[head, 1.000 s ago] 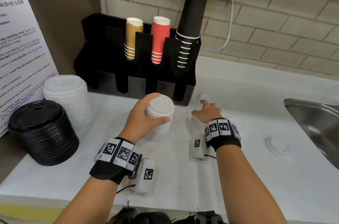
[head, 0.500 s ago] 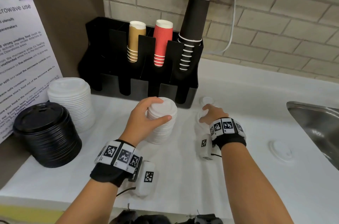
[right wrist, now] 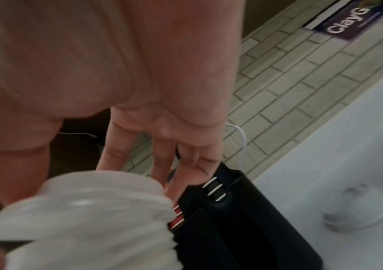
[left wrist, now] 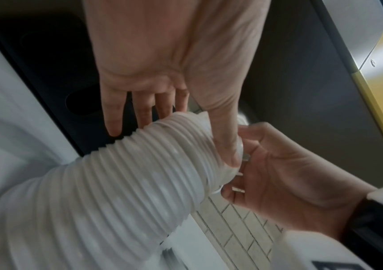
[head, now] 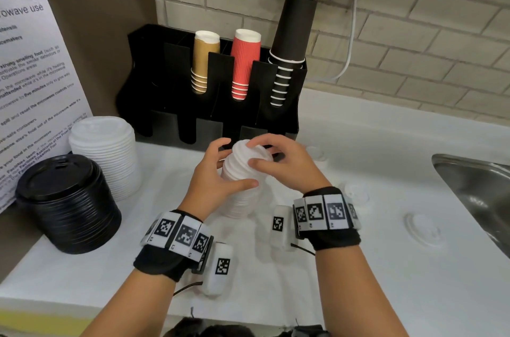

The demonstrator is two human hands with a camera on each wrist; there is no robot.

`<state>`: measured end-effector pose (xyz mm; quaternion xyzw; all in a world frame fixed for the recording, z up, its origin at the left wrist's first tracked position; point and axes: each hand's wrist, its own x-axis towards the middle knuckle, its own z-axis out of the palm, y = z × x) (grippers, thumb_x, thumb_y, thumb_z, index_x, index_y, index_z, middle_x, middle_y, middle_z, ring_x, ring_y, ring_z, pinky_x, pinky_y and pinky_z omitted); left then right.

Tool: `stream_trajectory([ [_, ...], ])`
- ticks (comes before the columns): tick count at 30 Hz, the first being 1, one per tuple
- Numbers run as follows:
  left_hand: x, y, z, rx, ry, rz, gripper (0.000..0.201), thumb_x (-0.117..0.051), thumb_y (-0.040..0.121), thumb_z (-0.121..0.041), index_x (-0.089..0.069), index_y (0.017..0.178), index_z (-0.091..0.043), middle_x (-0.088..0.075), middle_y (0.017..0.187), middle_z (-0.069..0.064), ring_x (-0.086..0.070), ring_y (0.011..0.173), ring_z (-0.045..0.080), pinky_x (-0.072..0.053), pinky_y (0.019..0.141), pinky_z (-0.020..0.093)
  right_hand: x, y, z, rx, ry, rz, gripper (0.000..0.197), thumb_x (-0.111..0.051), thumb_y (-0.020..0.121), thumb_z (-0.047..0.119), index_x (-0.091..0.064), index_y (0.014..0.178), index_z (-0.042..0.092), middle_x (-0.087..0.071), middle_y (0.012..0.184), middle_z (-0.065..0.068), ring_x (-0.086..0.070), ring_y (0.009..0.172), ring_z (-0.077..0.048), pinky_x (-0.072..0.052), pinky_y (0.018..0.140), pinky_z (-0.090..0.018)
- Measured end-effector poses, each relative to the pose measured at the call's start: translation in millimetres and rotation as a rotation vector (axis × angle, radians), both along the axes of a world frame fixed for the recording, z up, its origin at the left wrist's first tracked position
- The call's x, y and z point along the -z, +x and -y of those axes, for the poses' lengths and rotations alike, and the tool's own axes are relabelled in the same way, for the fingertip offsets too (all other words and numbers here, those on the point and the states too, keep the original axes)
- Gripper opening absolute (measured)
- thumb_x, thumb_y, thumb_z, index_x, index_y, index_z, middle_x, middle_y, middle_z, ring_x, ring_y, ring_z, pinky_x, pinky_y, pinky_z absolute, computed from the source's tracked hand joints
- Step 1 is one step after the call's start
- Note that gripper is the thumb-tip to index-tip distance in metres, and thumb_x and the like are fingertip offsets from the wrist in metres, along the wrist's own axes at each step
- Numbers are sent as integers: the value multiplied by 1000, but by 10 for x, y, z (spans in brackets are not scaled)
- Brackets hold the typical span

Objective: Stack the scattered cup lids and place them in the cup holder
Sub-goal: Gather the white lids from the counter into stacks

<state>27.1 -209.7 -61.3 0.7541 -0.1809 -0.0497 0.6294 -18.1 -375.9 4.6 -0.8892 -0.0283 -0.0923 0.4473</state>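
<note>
A tall stack of small white lids (head: pixel 241 179) stands on the white counter (head: pixel 345 281) in front of the black cup holder (head: pixel 204 121). My left hand (head: pixel 218 171) grips the stack's upper part, thumb in front and fingers behind; the left wrist view shows the ribbed stack (left wrist: pixel 116 182) under that thumb. My right hand (head: pixel 276 162) is over the top of the stack and pinches the rim of the top lid (head: pixel 248 149). Three loose white lids (head: pixel 314 153) (head: pixel 357 193) (head: pixel 422 229) lie to the right. The right wrist view shows the stack (right wrist: pixel 81 219), blurred.
The holder carries tan (head: pixel 205 60), red (head: pixel 245 63) and black cups (head: pixel 295 33). A stack of larger white lids (head: pixel 106 154) and one of black lids (head: pixel 66 204) stand at the left. A steel sink (head: pixel 480 193) is at the right, a brick wall behind.
My right hand has left the counter on the right and come over the top of the stack with a lid. My left hand has kept its grip on the stack.
</note>
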Motion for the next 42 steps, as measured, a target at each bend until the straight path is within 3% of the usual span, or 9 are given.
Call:
stream_trajectory([
  [5, -13, -14, -19, 3, -16, -9, 99, -87, 46, -45, -37, 132, -39, -58, 126, -6, -54, 110, 4, -43, 81, 15, -38, 50, -99, -34, -158, -37, 30, -77, 75, 22, -69, 102, 28, -61, 115, 2, -54, 107, -12, -46, 91, -26],
  [13, -7, -10, -23, 20, -7, 14, 87, -90, 58, -32, -44, 130, -40, -58, 122, -14, -54, 110, 1, -45, 82, 16, -11, 70, -126, -25, -185, -56, 32, -78, 74, 24, -70, 105, 26, -60, 116, 2, -54, 108, -13, -43, 89, -22],
  [17, -13, -26, -11, 51, -18, 71, 63, -87, 67, -22, -58, 120, -38, -60, 119, -16, -55, 108, -5, -48, 84, 14, 47, 27, -158, -15, -184, -42, 35, -80, 73, 26, -69, 107, 25, -58, 117, 3, -53, 110, -14, -48, 94, -31],
  [19, -10, -24, -9, 57, -20, 73, 57, -87, 68, -19, -59, 114, -39, -59, 119, -16, -53, 109, -7, -46, 85, 12, 94, -28, -137, -5, -137, -21, 40, -80, 74, 31, -65, 110, 28, -54, 117, 7, -51, 110, -11, -47, 92, -27],
  [22, -9, -7, -13, 56, -2, 40, 58, -86, 70, -20, -61, 122, -27, -54, 129, -11, -50, 117, 5, -45, 96, 23, 126, -142, 46, 151, -9, -22, 39, -73, 80, 39, -59, 116, 33, -50, 114, 12, -50, 112, -10, -40, 88, -17],
  [26, -14, -21, 0, 45, 6, 37, 56, -84, 72, -20, -60, 123, -28, -52, 130, -12, -47, 122, 10, -43, 100, 27, 224, -334, 536, 489, -247, -482, 47, -59, 89, 44, -49, 132, 28, -42, 134, -6, -40, 127, -29, -38, 104, -40],
  [30, -19, -31, 0, 41, 7, 37, 53, -82, 74, -24, -59, 121, -31, -54, 125, -17, -48, 119, 8, -44, 103, 33, 371, -542, 816, 642, -368, -792, 52, -64, 87, 34, -48, 135, 24, -41, 139, -11, -40, 128, -35, -38, 106, -43],
  [37, -9, -51, -3, 41, 18, 51, 54, -82, 75, -24, -60, 124, -30, -53, 124, -19, -49, 113, 1, -45, 100, 31, 402, -621, 906, 618, -393, -761, 54, -76, 75, 9, -58, 125, 16, -54, 129, -11, -51, 120, -27, -44, 101, -36],
  [42, -23, -72, -1, 40, 23, 53, 55, -82, 74, -22, -59, 125, -27, -54, 127, -14, -49, 116, 7, -46, 100, 33, 407, -620, 916, 633, -366, -737, 52, -77, 72, 9, -58, 120, 14, -56, 123, -13, -58, 110, -30, -49, 93, -35],
])
